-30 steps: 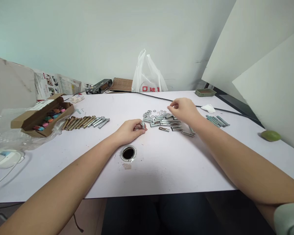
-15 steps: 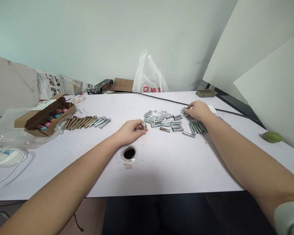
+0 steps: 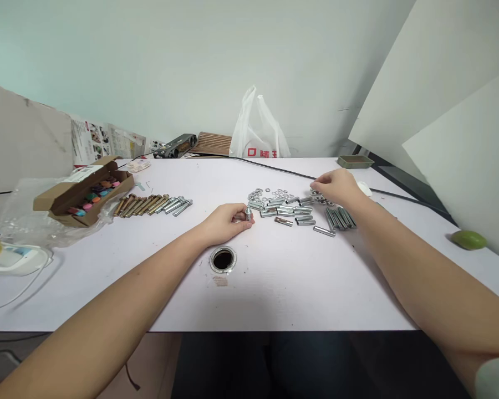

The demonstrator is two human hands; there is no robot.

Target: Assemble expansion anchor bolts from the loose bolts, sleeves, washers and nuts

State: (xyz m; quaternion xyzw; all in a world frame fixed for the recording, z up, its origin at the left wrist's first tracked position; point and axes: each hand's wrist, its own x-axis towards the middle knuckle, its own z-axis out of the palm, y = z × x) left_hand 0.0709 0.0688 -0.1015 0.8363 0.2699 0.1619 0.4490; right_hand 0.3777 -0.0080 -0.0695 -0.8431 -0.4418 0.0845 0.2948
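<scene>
a silver cylindrical metal piece (image 3: 248, 214) is pinched in the left hand (image 3: 227, 224), mid-frame. right of centre, the right hand (image 3: 337, 186) is at round silver metal nuts (image 3: 323, 198), grip unclear.

White table (image 3: 299, 293) under tubes (image 3: 286, 211), washers (image 3: 255, 194), bolts (image 3: 152, 205)

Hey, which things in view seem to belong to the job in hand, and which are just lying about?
Seemingly part of the job:
metal piece in the left hand
nuts by the right hand
metal sleeves
metal rings
rods
row of bolts

Seemingly just lying about:
green fruit
white plastic bag
open cardboard box
small green tray
</scene>
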